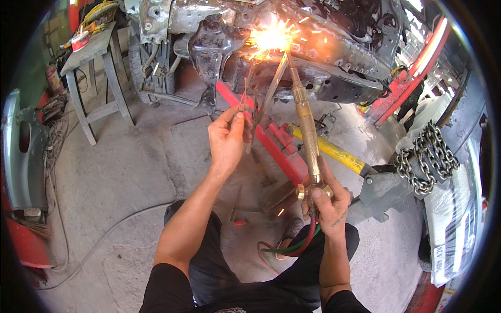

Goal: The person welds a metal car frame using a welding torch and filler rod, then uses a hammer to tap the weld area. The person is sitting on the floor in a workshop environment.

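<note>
My right hand [331,203] is wrapped around the lower end of a brass gas torch [308,125], beside its valve knobs. A red hose and a green hose [305,242] run from the torch down between my legs. Bright sparks [271,39] burst at the torch tip against a bare metal car frame [334,57], and their glare hides the spot itself. My left hand [228,138] pinches a thin, bent wire rod [245,91] that rises toward the sparks. A flat metal strip [272,91] slants from behind its fingers up to the flame; whether they hold it I cannot tell.
A red and yellow jack-like tool [329,148] stretches below the frame. A chain [428,159] hangs over a grey metal part at right, near a red post [399,96]. A worn stool [94,57] stands at left. A cable [120,224] crosses the concrete floor.
</note>
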